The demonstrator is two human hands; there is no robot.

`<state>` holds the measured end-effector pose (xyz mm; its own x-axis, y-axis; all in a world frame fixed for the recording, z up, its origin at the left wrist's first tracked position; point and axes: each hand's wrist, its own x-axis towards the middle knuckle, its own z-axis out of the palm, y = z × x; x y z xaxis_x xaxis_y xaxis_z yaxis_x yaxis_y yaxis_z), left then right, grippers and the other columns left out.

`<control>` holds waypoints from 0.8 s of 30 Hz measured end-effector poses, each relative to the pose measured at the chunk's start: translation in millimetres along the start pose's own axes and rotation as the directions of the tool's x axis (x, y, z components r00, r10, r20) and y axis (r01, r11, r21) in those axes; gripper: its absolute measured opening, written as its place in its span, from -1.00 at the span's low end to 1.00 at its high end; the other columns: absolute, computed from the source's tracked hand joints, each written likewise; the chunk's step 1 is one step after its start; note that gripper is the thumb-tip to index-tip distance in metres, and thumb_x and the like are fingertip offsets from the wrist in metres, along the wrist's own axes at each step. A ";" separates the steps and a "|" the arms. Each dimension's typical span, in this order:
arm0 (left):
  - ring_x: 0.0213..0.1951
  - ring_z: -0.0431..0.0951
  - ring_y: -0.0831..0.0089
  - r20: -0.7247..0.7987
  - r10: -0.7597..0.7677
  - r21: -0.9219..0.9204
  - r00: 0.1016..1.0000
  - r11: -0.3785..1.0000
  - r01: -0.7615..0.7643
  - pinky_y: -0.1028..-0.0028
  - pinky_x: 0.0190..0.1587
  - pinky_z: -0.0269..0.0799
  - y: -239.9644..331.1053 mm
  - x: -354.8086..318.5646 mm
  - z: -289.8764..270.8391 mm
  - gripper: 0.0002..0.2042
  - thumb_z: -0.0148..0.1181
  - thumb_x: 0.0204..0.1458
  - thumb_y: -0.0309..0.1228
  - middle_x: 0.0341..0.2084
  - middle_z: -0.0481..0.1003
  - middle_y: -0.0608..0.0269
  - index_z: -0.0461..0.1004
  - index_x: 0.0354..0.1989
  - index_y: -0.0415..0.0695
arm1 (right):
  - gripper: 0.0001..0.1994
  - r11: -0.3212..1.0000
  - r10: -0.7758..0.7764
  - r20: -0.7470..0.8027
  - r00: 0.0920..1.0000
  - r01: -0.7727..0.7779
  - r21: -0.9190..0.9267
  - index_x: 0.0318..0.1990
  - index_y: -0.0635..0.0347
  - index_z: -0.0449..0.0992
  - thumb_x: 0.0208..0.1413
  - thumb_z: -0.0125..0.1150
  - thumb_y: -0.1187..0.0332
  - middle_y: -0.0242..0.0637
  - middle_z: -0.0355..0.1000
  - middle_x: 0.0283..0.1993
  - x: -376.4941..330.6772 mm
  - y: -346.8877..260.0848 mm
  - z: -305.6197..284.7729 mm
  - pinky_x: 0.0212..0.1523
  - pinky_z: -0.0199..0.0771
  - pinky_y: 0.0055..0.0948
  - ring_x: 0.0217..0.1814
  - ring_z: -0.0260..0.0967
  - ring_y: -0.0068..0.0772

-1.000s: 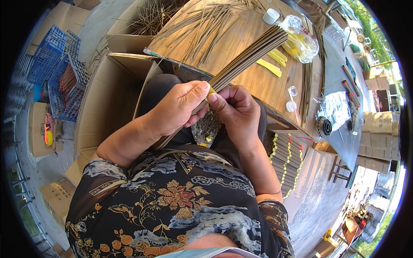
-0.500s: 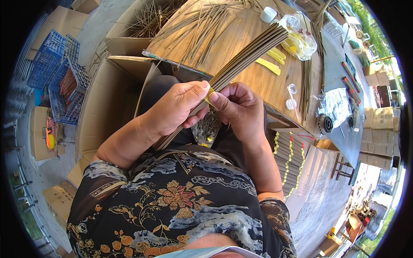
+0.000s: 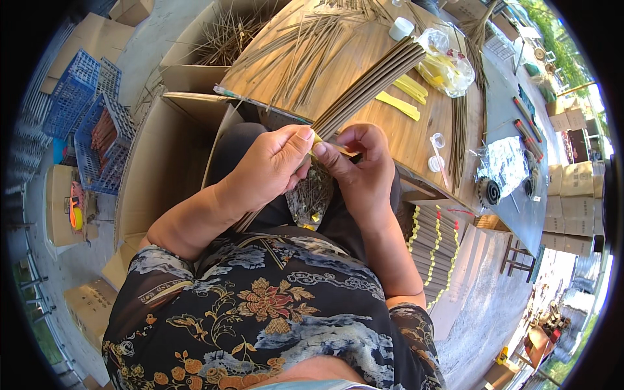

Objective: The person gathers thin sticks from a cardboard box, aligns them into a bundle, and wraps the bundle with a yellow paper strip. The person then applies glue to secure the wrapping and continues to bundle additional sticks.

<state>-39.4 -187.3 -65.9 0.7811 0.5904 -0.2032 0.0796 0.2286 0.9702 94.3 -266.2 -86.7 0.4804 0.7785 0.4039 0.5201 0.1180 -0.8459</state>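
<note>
Both hands meet over the lap. The left hand (image 3: 270, 172) is curled tight around a long bundle of thin brown sticks (image 3: 370, 84), thumb pressed on top; the bundle slants from under the palm up over the wooden table (image 3: 416, 133). The right hand (image 3: 361, 169) pinches a narrow yellow strip (image 3: 331, 146) against the bundle just beside the left thumb, fingers folded in close.

Containers now. A big open cardboard box (image 3: 166, 162) stands to the left of the knees; what lies inside cannot be seen. A second cardboard box (image 3: 221, 39) behind it holds a loose tangle of dry sticks. Two blue plastic crates (image 3: 88, 110) sit further left, lattice-walled, and the nearer one carries reddish-brown sticks. A clear plastic bag (image 3: 448, 62) on the table holds yellow strips. A small crinkly bag (image 3: 312, 198) with gold flecks rests in the lap under the hands.

On the tabletop, loose sticks (image 3: 299, 45) fan out, flat yellow strips (image 3: 406, 97) lie beside the bundle, and a white cap (image 3: 401, 28) stands near the bag. Right of the knee, finished bundles (image 3: 432, 244) lie side by side, banded yellow.
</note>
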 end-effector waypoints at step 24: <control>-0.53 0.16 0.76 0.193 0.389 0.043 0.901 0.914 -0.403 0.72 -0.49 0.17 -1.2 -9.7 16.7 -0.61 -0.19 0.19 -0.37 -0.57 0.24 0.45 0.10 0.19 -0.16 | -0.81 0.334 0.005 0.255 0.967 -0.242 0.911 -0.25 0.42 0.42 0.01 0.13 0.47 -0.21 0.20 -0.16 -20.2 -1.7 1.2 -0.42 0.56 -0.38 -0.37 0.41 -0.21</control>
<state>-36.8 -206.2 -62.9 0.8544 0.4710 0.2194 -0.2155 -0.0628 0.9745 82.8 -281.3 -93.8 0.2868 0.9106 0.2975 -0.5859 0.4124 -0.6976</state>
